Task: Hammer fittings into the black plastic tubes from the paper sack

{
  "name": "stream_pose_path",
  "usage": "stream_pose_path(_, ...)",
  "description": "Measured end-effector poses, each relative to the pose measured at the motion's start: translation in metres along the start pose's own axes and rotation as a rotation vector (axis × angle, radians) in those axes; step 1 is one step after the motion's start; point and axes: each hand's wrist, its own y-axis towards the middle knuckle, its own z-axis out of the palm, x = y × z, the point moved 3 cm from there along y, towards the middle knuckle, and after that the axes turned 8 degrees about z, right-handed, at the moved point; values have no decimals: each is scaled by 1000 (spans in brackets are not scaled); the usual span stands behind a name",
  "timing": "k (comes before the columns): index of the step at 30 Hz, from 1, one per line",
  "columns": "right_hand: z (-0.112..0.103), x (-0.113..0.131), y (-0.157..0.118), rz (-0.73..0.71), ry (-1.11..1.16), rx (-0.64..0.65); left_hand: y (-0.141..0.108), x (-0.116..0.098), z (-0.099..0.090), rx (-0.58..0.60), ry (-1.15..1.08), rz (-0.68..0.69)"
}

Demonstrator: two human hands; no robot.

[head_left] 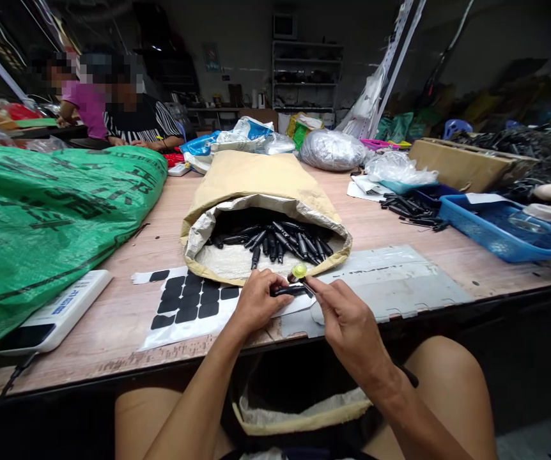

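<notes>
My left hand [259, 299] is closed on one end of a black cylindrical piece [291, 290] at the table's front edge. My right hand [345, 310] is closed round the handle of a small tool with a yellow-green round head [298, 271], held just above the black piece. Beyond both hands lies an open tan sack [261, 172] with many similar black pieces [280, 241] in its mouth. Under the left side of its rim is a white sheet with black rounded squares [189, 300]. A grey flat board [395, 281] lies to the right.
A green bag [59, 211] and a white device [62, 313] with a cable are at the left. Blue baskets [510, 233] and loose black pieces [407, 207] are at the right. Plastic bags [333, 150] lie behind the sack. Two people sit at the back left. Another open sack [304, 421] is between my knees.
</notes>
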Motion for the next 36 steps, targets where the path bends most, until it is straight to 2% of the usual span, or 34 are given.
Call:
stream_pose_path(4, 8, 7, -4, -47, -110, -5, 1, -1, -1, 16, 22, -6)
stream_pose_path(8, 12, 10, -6, -36, -214, 56, 2, -2, -1, 35, 51, -30)
stream_pose_path(13, 3, 5, -5, -5, -168, -27, 1, -1, 0, -3, -9, -10)
stream_pose_path(18, 4, -1, -7, 56, -223, 27, 1, 0, 0, -19, -10, -25)
stream_pose_path(22, -9, -9, -1, 81, -170, -72, 0, -4, -1, -4, -23, -38)
stream_pose_path(25, -30, -26, 6, 124, -188, -204, 0, -5, -2, 5, -24, -54)
stream_pose_path(29, -56, -66, 16, 260, -363, -355, 0, -6, -3, 18, -22, -67)
stream_pose_path(32, -67, -99, 25, 412, -530, -363, 1, -7, -4, 20, -29, -76)
stream_pose_path(36, -67, -126, 36, 551, -647, -278, 1, -9, -4, 23, -30, -97)
